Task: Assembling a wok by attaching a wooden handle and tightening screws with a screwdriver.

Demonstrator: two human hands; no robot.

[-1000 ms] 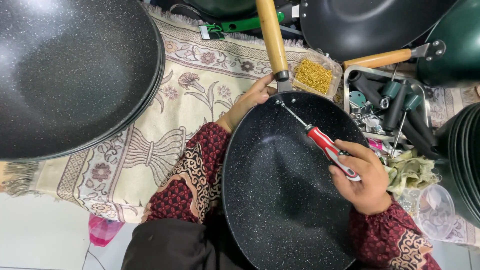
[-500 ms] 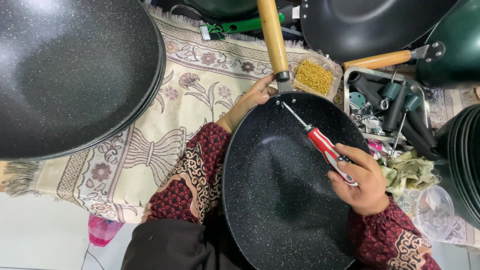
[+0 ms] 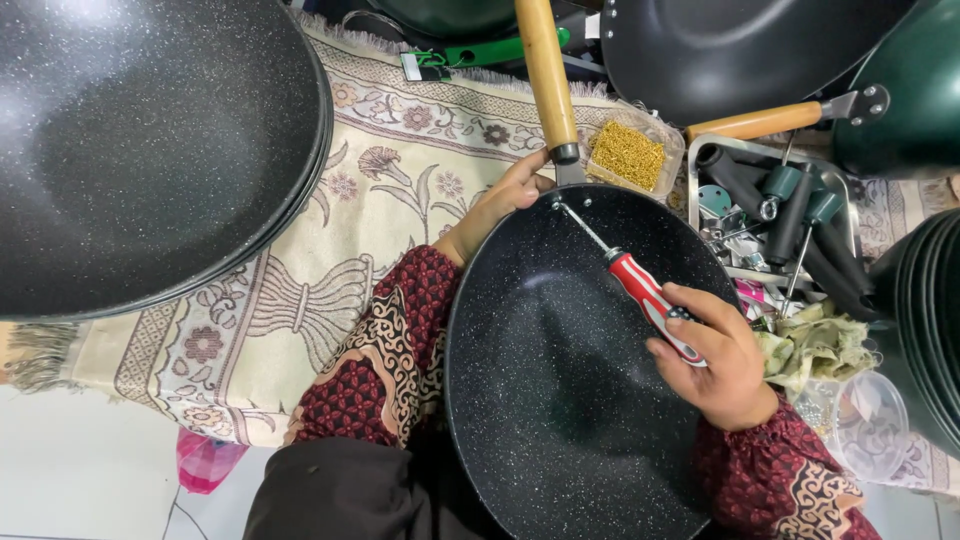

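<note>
The speckled black pan lies in the person's lap, its wooden handle pointing away. The right hand grips a red-handled screwdriver, tip at the handle joint; the left hand clasps the rim. Beyond, a clear tub holds brass screws, a metal tray dark handles

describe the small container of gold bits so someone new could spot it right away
Start at the speckled black pan in the person's lap and follow its wooden handle up over the patterned rug. Just right of where handle meets pan sits a small clear tray of gold bits. The metal tray to its right holds dark handle parts, not gold pieces.
</note>
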